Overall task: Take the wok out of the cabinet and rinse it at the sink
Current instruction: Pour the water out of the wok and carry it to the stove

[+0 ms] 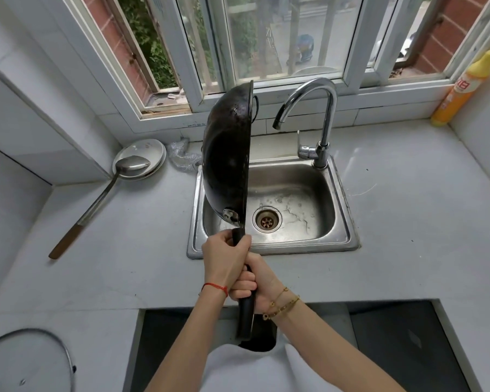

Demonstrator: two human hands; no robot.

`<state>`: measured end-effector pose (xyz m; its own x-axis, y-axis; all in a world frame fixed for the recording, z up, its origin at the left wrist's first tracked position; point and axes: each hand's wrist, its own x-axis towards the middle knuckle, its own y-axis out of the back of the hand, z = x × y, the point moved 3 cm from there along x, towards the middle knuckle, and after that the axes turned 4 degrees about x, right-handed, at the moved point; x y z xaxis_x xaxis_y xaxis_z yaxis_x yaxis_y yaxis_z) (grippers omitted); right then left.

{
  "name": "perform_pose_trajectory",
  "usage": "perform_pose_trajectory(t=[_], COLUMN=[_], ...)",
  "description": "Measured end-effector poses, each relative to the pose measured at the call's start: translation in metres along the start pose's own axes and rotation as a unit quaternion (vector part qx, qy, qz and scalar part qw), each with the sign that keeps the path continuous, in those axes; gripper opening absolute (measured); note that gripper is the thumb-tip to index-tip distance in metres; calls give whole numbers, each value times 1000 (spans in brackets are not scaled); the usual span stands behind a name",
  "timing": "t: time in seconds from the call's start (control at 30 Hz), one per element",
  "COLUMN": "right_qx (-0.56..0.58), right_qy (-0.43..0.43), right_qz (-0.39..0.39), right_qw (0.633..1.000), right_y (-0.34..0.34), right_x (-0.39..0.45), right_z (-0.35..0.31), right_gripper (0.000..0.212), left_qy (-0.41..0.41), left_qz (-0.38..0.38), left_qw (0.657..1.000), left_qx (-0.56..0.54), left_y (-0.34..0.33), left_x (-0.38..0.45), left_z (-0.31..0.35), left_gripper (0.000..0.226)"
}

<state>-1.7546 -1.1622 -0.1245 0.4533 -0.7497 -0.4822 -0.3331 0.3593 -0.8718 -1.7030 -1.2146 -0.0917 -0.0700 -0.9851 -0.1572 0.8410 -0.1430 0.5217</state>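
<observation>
Both hands hold the wok [228,154] on edge over the sink [343,227]: left hand [224,261] and right hand [255,281], each grip closed around the handle.

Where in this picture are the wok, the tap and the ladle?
wok [227,157]: head view, on its dark outer bowl.
tap [327,108]: head view, on the curved chrome neck.
ladle [132,164]: head view, on its steel bowl.

Bright daylight from window [255,38]; soft shadows, sharp centre, wide-angle bending at edges.
</observation>
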Motion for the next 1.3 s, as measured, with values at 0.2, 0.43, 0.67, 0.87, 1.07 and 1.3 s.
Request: perform_pose_trajectory(t=[0.2,0.43,0.67,0.87,1.07,1.3], right_qx=[-12,-36,-45,-55,-56,-51], right_qy=[7,9,13,13,8,4], right_qz=[-32,-54,-65,-69,-71,-81], right_qw=[999,998,997,996,996,995], right_y=[-2,-2,-5,-4,-5,-3], right_x=[-2,-4,-4,-5,-6,-4], right_z=[4,7,16,15,15,16], right_gripper=[50,47,50,55,51,49], left_qy=[-14,-26,-41,-45,-43,-39], left_qz=[16,26,28,40,52,64], left_qw=[999,999,997,997,996,995], left_qx=[27,35,51,58,57,60], left_y=[6,10,16,16,16,18], left_x=[-8,-15,-21,-23,-25,-26], left_z=[9,13,16,18,18,19], left_gripper=[19,19,19,21,17,15])
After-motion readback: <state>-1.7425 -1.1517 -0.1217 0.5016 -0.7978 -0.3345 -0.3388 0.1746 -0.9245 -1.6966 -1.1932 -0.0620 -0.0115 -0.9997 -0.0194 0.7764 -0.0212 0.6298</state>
